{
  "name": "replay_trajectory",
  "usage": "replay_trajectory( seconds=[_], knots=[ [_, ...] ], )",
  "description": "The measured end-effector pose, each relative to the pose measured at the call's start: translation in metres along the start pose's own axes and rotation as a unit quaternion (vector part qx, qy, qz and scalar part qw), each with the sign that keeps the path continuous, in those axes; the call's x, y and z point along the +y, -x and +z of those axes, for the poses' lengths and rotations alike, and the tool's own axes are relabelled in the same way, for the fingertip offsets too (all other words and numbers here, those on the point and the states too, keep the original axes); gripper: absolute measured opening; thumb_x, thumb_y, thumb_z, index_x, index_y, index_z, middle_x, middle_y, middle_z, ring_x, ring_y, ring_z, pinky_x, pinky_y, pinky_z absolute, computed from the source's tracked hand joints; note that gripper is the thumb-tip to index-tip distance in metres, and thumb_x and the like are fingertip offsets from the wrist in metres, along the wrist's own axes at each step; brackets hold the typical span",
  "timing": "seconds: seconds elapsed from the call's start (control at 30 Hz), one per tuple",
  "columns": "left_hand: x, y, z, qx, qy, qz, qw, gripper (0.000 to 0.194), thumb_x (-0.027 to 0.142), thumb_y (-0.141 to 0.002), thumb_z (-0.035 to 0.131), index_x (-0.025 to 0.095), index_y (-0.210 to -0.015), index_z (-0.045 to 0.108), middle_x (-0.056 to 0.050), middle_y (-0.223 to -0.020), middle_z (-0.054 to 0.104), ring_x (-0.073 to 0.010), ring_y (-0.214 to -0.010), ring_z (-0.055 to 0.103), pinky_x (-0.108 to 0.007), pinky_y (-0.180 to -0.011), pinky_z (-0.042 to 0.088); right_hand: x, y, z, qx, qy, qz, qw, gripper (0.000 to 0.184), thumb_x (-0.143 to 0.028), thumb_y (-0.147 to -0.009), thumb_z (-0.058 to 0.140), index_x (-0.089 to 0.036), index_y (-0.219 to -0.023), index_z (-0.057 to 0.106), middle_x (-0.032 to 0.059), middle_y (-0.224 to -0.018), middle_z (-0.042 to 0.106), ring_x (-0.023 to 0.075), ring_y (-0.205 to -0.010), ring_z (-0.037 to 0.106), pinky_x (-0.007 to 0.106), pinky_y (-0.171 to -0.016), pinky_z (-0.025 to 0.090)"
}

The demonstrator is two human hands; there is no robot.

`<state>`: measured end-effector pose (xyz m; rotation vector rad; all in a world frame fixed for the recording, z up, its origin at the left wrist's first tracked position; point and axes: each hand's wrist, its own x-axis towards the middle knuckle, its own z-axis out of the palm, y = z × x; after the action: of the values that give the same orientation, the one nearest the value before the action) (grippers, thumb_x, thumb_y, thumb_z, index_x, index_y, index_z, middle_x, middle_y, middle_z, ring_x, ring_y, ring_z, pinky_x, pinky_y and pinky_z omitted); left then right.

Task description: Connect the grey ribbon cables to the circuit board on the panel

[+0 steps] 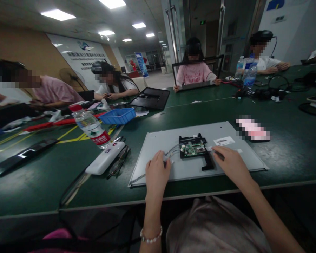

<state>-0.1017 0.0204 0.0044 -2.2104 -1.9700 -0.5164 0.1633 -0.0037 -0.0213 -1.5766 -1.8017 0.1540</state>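
Note:
A grey metal display panel [158, 142] lies flat on the green table in front of me. Near its middle sits a black plastic bracket [207, 162] carrying a green circuit board [193, 149]. Thin grey cables [173, 150] run from the board's left side towards my left hand [158, 172]. That hand rests over the panel, fingers curled together; a small pale bit shows by its thumb, and what it grips is hidden. On the board's right, my right hand [230, 163] has thumb and fingertips closed beside a small whitish strip [210, 149]; its hold is unclear.
Left of the panel are a white power bank [105, 159], glasses [119, 161] and a water bottle [91, 126]. Beyond stand a blue tray [117, 116] and a black plastic cover [151, 98]. A pink phone [252, 129] lies right. Across the table, a person holds a black frame [197, 85].

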Motion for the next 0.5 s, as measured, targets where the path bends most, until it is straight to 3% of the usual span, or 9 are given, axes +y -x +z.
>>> replay_trajectory(
  seconds=[0.13, 0.3, 0.5],
  knots=[
    [-0.002, 0.001, 0.003, 0.058, 0.05, 0.016, 0.997, 0.039, 0.023, -0.089, 0.048, 0.011, -0.127, 0.048, -0.015, -0.13, 0.055, -0.0268, -0.122, 0.051, -0.044, -0.1, 0.041, 0.009, -0.005, -0.007, -0.031, 0.032, -0.05, 0.998, 0.029, -0.025, -0.088, 0.049, -0.016, -0.11, 0.066, 0.0108, -0.114, 0.068, 0.0256, -0.104, 0.063, 0.04, -0.09, 0.049],
    [0.005, 0.004, -0.006, 0.152, 0.091, 0.04, 0.983, 0.03, 0.024, -0.091, 0.046, 0.015, -0.118, 0.055, -0.012, -0.125, 0.058, -0.026, -0.12, 0.051, -0.046, -0.103, 0.037, 0.015, -0.02, -0.023, -0.099, 0.104, -0.128, 0.981, 0.029, -0.027, -0.088, 0.052, -0.016, -0.112, 0.064, 0.0116, -0.117, 0.066, 0.0264, -0.106, 0.061, 0.04, -0.09, 0.049],
    [0.008, 0.008, -0.01, 0.08, 0.066, 0.086, 0.991, 0.03, 0.029, -0.084, 0.058, 0.02, -0.112, 0.059, -0.008, -0.116, 0.062, -0.025, -0.106, 0.057, -0.04, -0.095, 0.044, 0.003, -0.041, -0.025, -0.158, 0.176, -0.173, 0.956, 0.02, -0.018, -0.09, 0.047, -0.017, -0.091, 0.067, 0.0091, -0.092, 0.071, 0.0223, -0.089, 0.065, 0.033, -0.077, 0.049]
  ],
)
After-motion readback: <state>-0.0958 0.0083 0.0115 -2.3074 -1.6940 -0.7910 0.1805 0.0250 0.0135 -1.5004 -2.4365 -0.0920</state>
